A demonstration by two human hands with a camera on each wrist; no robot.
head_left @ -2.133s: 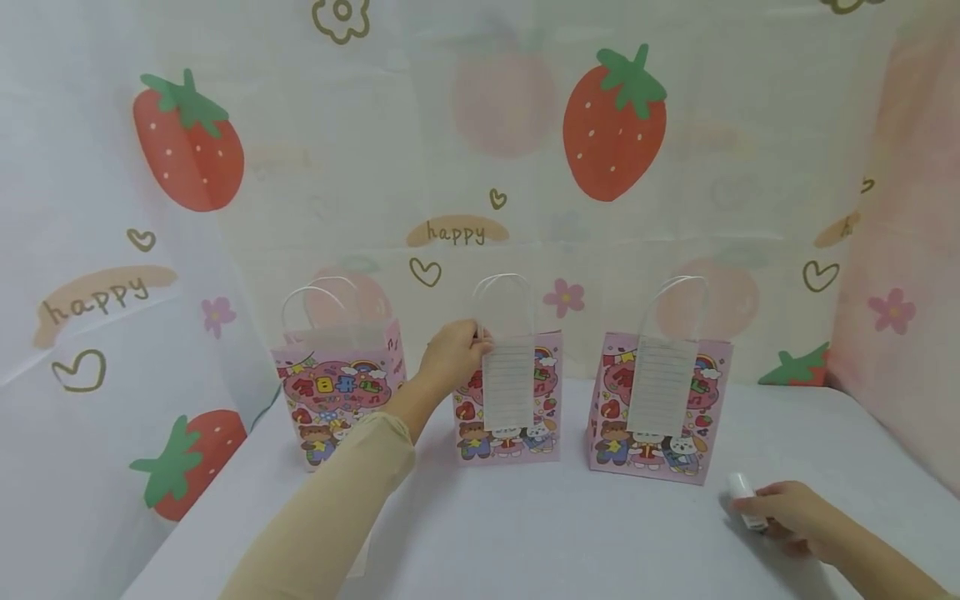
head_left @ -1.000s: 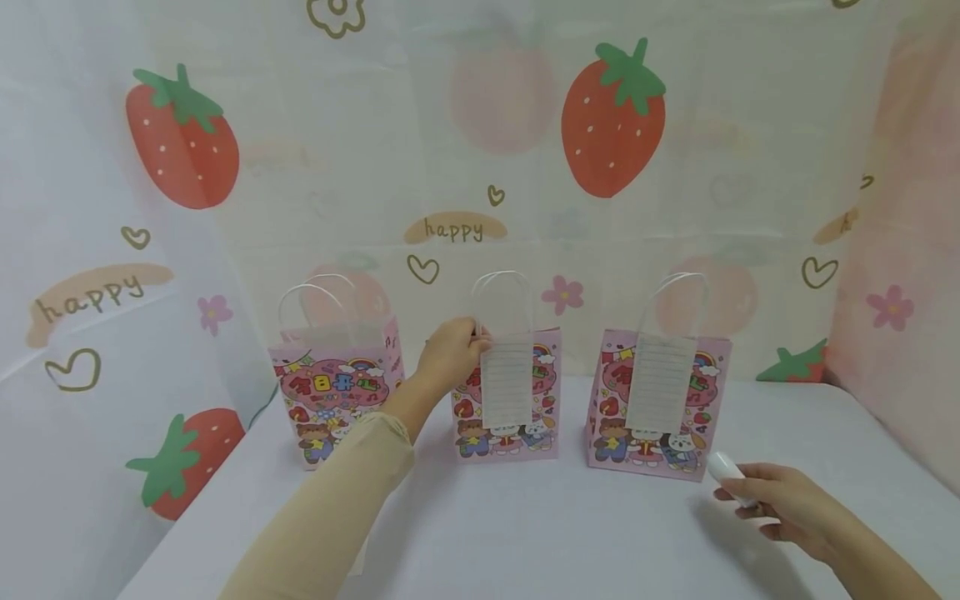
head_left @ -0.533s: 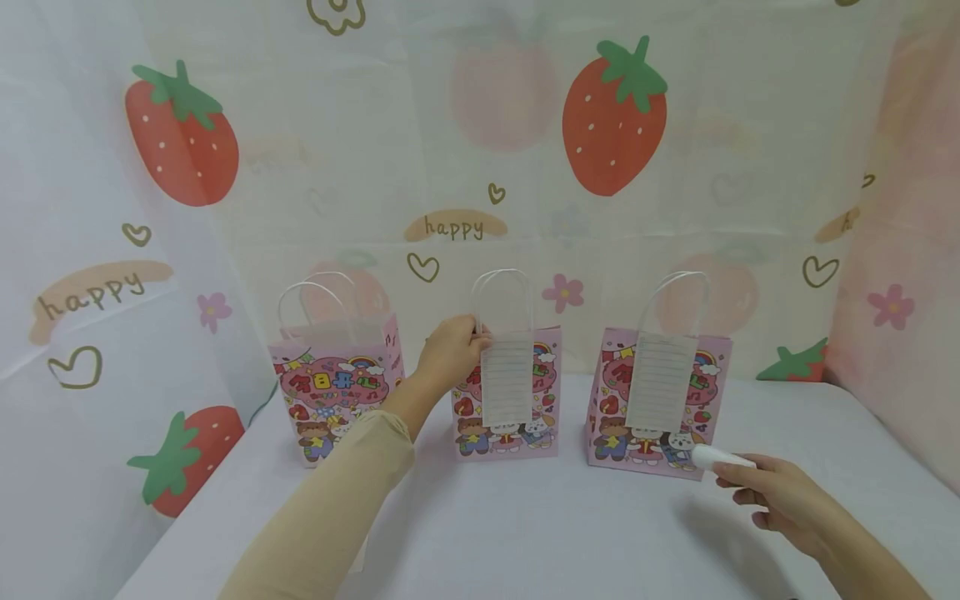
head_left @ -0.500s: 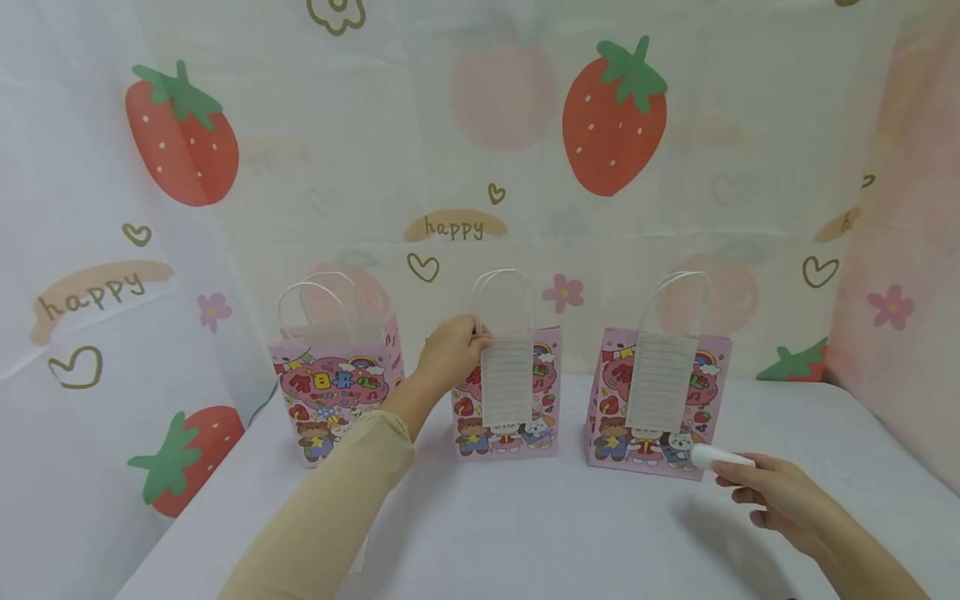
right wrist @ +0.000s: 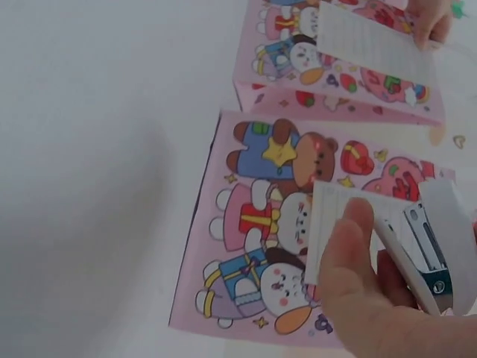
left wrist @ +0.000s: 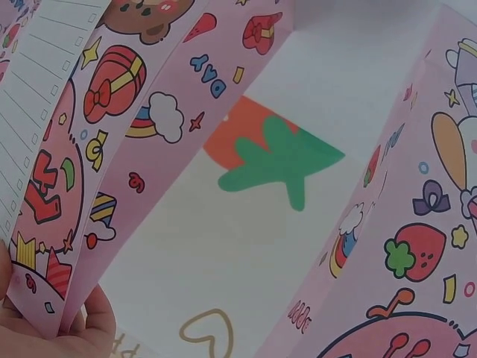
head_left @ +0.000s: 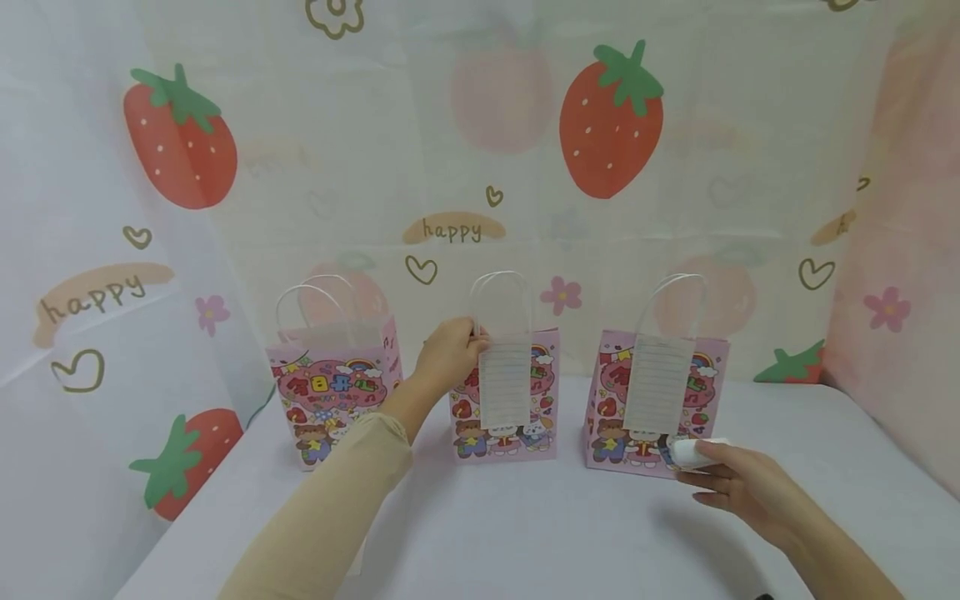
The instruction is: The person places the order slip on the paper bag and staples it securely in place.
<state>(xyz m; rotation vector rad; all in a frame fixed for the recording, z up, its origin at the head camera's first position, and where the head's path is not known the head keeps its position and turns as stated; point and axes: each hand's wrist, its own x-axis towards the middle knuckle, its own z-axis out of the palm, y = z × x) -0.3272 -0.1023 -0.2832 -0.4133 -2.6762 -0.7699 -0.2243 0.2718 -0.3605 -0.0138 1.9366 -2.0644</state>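
In the head view, my left hand (head_left: 447,354) pinches the top left edge of the middle pink paper gift bag (head_left: 468,442) with a lined paper slip (head_left: 505,387) lying against its front. The left wrist view shows fingers (left wrist: 97,317) curled round that bag's edge. My right hand (head_left: 753,492) holds a white stapler (head_left: 699,453), raised above the table before the right gift bag's (head_left: 607,425) lower right corner. Its hinged jaw stands apart in the right wrist view. Another lined slip (head_left: 657,387) hangs on that bag's front.
A third gift bag (head_left: 330,392), without a visible slip, stands open at the left, partly behind my left forearm. White paper (head_left: 357,560) peeks out beneath that sleeve. All bags stand upright on a white-covered table (head_left: 525,533); a strawberry-print curtain (head_left: 480,183) hangs behind.
My right hand has lifted the stapler off the table at the right and carried it left, in front of the right bag. The left hand has kept its place on the middle bag.
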